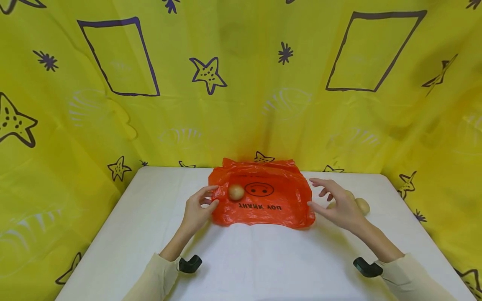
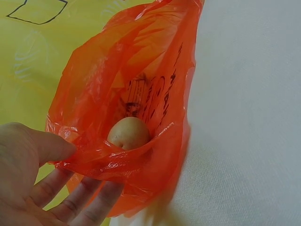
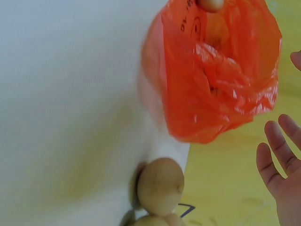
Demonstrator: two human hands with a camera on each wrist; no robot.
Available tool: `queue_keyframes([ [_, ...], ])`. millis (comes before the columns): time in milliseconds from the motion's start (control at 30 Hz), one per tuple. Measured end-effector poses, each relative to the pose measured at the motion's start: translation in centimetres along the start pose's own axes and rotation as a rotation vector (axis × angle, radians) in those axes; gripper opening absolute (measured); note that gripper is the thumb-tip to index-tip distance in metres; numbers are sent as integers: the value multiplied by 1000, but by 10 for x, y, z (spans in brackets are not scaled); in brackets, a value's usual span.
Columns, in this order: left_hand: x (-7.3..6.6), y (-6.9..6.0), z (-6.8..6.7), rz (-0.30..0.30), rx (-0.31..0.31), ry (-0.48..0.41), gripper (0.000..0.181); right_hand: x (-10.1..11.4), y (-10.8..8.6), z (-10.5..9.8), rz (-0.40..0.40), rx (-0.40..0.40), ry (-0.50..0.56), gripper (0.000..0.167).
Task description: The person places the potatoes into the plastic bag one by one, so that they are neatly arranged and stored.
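Room opens into the red bag (image 1: 269,196); potatoes (image 1: 362,206) obstruct its right.

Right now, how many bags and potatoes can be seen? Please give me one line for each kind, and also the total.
Red bag: 1
Potatoes: 4 visible (1 potato in the bag, 3 loose potatoes outside, partly overlapping)
Total: 5 visible
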State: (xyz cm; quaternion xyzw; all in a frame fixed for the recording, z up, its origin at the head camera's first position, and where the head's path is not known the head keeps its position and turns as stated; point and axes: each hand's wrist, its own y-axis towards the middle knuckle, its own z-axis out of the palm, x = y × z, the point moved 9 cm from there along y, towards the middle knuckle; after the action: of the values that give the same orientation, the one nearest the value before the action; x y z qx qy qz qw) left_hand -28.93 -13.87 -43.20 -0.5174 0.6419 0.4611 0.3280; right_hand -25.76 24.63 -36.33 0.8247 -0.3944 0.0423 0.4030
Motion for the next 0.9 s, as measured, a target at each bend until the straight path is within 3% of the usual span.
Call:
queue_keyframes([
  [200, 0, 0, 0, 0, 1, 7, 40, -20, -6, -14, 90, 2, -53, 67],
  [500, -2, 0, 1, 14, 7, 3, 40, -53, -19, -24, 242, 77, -91, 63],
  [900, -2, 0, 1, 41, -9, -22, 40, -91, -30, -34, 327, 165, -103, 60],
])
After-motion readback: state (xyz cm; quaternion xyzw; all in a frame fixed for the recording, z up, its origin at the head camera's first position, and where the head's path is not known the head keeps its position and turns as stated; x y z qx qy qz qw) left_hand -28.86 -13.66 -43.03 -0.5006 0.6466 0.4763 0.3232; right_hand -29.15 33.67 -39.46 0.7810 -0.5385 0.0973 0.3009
